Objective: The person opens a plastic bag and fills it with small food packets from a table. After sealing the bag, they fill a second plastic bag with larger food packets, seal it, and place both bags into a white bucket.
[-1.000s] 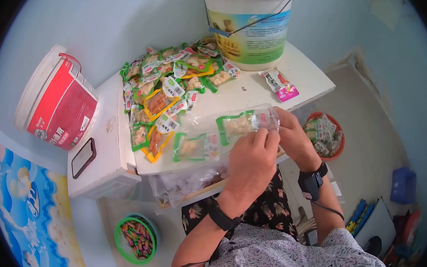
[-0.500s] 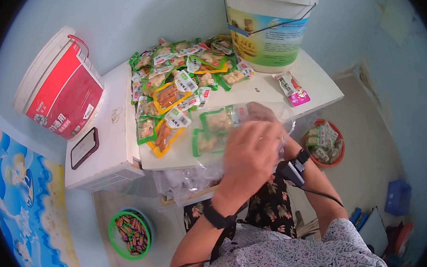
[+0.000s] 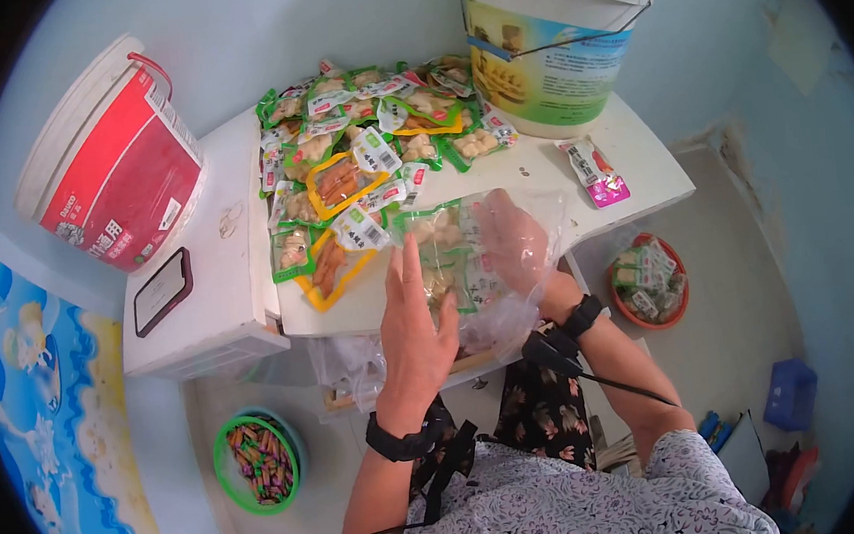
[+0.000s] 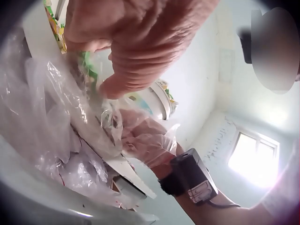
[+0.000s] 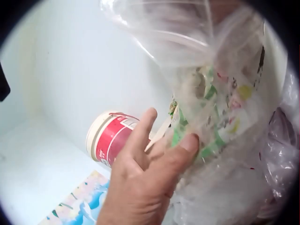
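Note:
My left hand (image 3: 414, 333) has its fingers straight and its thumb spread, against the left side of a clear plastic bag (image 3: 540, 303). Through the film show two green-edged snack packets, an upper packet (image 3: 434, 228) and a lower packet (image 3: 448, 277), with pale pieces inside. Inside the bag is my right hand (image 3: 518, 245), to the right of the packets; the film blurs its fingers, so I cannot tell how they close. In the left wrist view, plastic wraps over the right hand (image 4: 143, 136). The left thumb (image 5: 180, 152) lies on the bag in the right wrist view.
A heap of snack packets (image 3: 336, 134) covers the table's back left. Behind stands a white bucket (image 3: 561, 56), with a pink packet (image 3: 595, 171) before it. A red bucket (image 3: 124, 180) and a phone (image 3: 162, 292) are at left. Baskets (image 3: 219, 459) (image 3: 685, 297) stand on the floor.
Both hands were together at the bag's right end. The left hand has moved left to the packets, its fingers straightened. The right hand is now inside the bag, and the packets sit closer together.

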Action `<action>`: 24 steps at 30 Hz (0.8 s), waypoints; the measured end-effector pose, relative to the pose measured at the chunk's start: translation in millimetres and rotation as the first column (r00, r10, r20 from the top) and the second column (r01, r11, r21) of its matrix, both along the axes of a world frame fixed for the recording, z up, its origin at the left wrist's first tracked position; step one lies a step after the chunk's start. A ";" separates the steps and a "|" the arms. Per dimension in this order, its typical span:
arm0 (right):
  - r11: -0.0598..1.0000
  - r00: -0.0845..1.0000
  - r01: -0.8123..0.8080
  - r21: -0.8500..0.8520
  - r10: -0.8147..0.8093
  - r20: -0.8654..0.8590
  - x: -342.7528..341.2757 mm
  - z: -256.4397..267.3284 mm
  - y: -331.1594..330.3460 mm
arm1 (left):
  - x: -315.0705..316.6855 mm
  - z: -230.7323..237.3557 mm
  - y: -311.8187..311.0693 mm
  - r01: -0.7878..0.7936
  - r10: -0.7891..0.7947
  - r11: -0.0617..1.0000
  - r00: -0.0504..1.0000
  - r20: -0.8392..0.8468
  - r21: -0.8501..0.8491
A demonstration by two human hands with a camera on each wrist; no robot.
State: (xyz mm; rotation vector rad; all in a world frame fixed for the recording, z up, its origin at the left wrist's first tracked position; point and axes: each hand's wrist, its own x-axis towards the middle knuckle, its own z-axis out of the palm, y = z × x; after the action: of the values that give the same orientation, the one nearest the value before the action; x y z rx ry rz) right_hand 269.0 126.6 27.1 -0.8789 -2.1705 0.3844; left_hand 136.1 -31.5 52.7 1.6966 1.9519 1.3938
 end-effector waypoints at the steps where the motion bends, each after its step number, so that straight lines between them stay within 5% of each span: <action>1: 0.999 0.999 0.017 -0.045 -0.016 0.040 -0.8 3.8 -2.9 | 0.0 -1.8 1.0 -0.023 0.025 0.999 0.997 -0.071 0.023; 2: 0.995 0.996 0.036 -0.088 -0.029 0.079 -0.5 6.4 -4.6 | 0.1 -2.1 2.2 -0.045 0.051 0.998 0.989 -0.141 0.047; 5: 0.965 0.976 -0.011 0.263 -0.047 0.212 2.9 14.9 1.4 | -10.1 15.1 0.9 -0.057 0.072 0.996 0.955 -0.288 0.062; 6: 0.999 0.999 -0.025 -0.043 0.027 0.041 3.6 19.6 3.2 | -10.1 20.4 1.3 -0.032 0.053 0.997 0.939 -0.339 0.070; 8: 0.783 0.946 -0.207 -0.586 0.008 -0.324 3.5 35.2 3.9 | -7.7 28.8 3.7 0.016 0.020 0.997 0.899 -0.438 0.078; 11: 0.837 0.968 -0.241 -0.491 0.167 -0.189 12.5 17.7 23.2 | 4.7 29.7 17.8 0.058 -0.023 0.997 0.850 -0.527 0.050; 14: 0.788 0.944 -0.236 -0.568 0.046 -0.328 14.4 27.5 7.8 | 10.4 11.3 28.4 0.011 -0.036 0.999 0.804 -0.594 -0.045; 17: 0.585 0.747 -0.489 -0.648 -0.103 -0.657 37.9 20.0 11.3 | 10.6 3.9 30.8 -0.029 -0.039 0.995 0.788 -0.614 -0.100; 21: 0.832 0.956 -0.227 -0.506 0.091 -0.279 70.2 32.8 39.0 | 8.7 7.4 32.4 -0.026 -0.046 0.994 0.785 -0.618 -0.107; 24: 0.806 0.858 -0.246 -0.539 -0.078 -0.508 78.4 74.9 31.0 | 7.0 7.0 32.3 -0.011 -0.054 0.995 0.782 -0.621 -0.101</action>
State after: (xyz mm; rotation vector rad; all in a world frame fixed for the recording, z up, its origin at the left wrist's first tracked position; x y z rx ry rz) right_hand 347.4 157.6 101.9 -0.8662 -1.5936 1.2490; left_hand 143.0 0.9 59.6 2.3320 2.2430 0.7380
